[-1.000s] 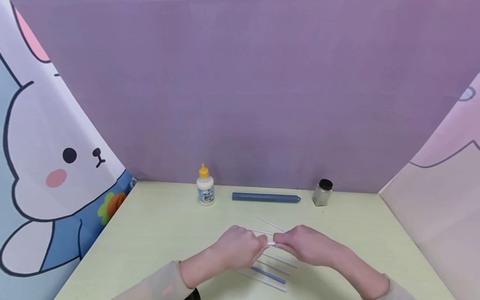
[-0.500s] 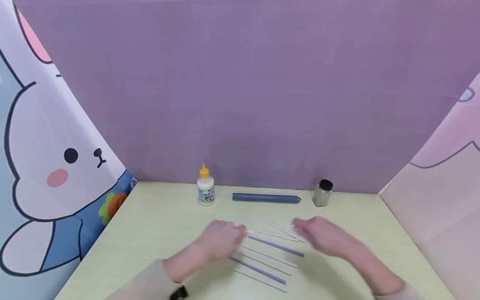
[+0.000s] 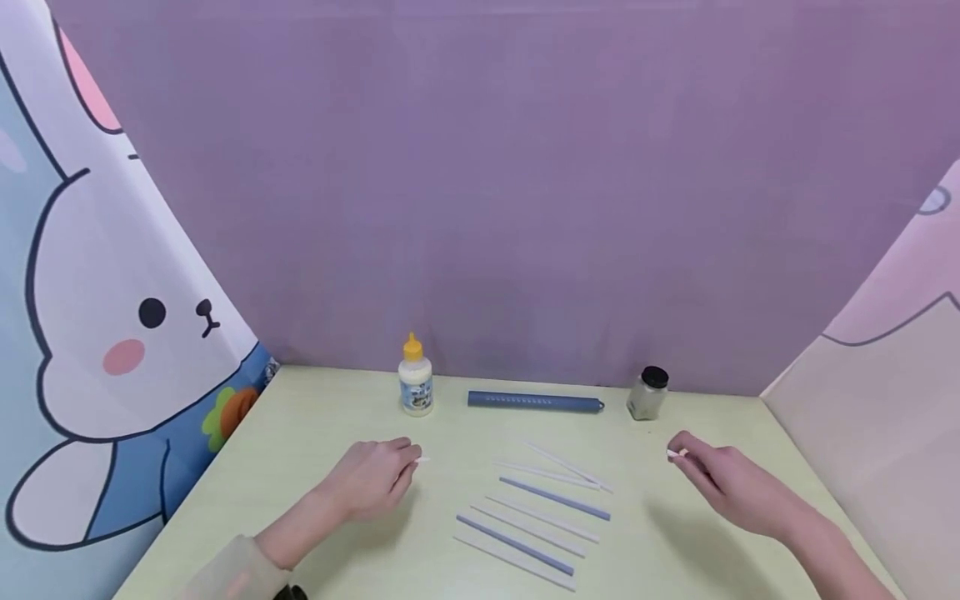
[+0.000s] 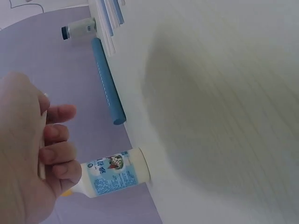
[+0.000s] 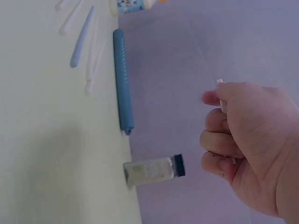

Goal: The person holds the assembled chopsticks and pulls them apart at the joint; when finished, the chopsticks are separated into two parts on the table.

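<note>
Two white sticks [image 3: 423, 459] [image 3: 672, 453] point inward from hands [image 3: 375, 479] [image 3: 738, 492].

Between your left hand [image 3: 377, 479] and right hand [image 3: 723, 483], sticks [image 3: 555, 498] are lying on the table [image 3: 315, 417]; behind them a tube [image 3: 536, 402] is lying, a bottle [image 3: 416, 392] left, a jar [image 3: 647, 397] right

The sticks [image 3: 528, 531] are looking smooth and matt; from them, the tube [image 3: 536, 402] at twelve o'clock is resembling matt plastic, the bottle [image 3: 416, 388] at eleven smooth plastic, the jar [image 3: 647, 402] at one clear and smooth.
</note>
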The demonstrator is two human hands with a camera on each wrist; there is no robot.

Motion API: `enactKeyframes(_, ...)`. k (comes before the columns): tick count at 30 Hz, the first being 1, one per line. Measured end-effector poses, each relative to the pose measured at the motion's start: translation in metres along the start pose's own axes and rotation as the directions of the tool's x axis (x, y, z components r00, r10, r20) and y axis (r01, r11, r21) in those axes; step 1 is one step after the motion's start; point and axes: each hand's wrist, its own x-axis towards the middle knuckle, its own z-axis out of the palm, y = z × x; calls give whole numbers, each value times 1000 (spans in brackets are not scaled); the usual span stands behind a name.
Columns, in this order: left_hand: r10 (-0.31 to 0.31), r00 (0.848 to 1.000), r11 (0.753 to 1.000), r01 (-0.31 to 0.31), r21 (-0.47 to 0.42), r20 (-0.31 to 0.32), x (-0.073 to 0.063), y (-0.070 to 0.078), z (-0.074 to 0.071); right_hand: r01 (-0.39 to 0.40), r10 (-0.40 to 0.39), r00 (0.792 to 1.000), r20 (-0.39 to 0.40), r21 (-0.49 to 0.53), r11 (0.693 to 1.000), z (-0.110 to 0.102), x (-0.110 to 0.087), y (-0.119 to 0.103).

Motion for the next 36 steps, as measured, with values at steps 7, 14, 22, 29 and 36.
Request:
enactKeyframes(7, 26, 999, 993, -22, -113, 35, 1, -7, 1, -45, 45, 999, -28, 2, 999, 4, -12, 14)
enactKeyframes(14, 101, 994, 990, -97, -100, 38, 5, -21, 6, 35, -40, 995, -90, -52, 998, 7, -22, 37)
enactKeyframes(22, 44, 999, 994, -41, -101, 31, 10, -28, 17, 26, -29, 998, -62, -42, 999, 30, -33, 52)
enactKeyframes(29, -15, 999, 990, 20, -137, 39, 15, -32, 28, -70, 68, 997, -42, -48, 996, 47, -39, 59)
enactKeyframes(36, -46, 997, 986, 54, -156, 54, 15, -38, 33, -130, 130, 991, 10, -46, 991, 54, -39, 63)
